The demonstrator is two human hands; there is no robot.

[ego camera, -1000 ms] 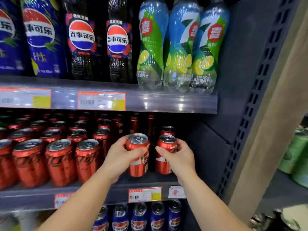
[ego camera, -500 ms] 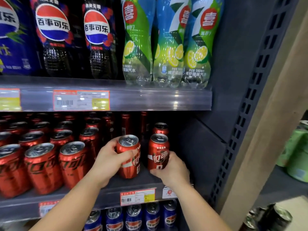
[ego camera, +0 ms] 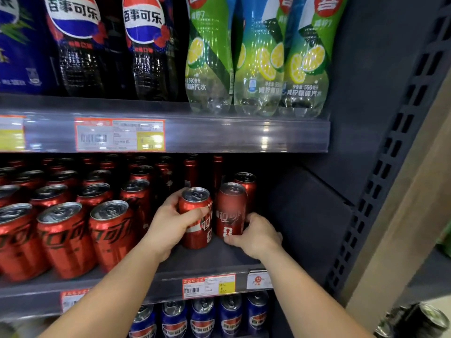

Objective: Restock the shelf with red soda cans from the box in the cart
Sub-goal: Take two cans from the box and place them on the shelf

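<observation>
Gripping a red aluminium soda can with a silver top [ego camera: 196, 218], the left hand [ego camera: 170, 225] wraps round its left side, thumb across the front, can upright on the dark grey middle shelf [ego camera: 214, 254]. Just right, touching or nearly so, a second red soda can [ego camera: 230, 211] stands upright; the right hand [ego camera: 257, 236] holds it low at the base, fingers curled round its right side. A third red can [ego camera: 245, 182] sits directly behind it. Rows of matching red cans [ego camera: 66, 237] fill the shelf to the left. Price tag [ego camera: 209, 285] on the shelf edge below. Above, dark cola bottles [ego camera: 146, 47] and green lemon soda bottles [ego camera: 210, 57]. Below, blue cans [ego camera: 202, 315].
</observation>
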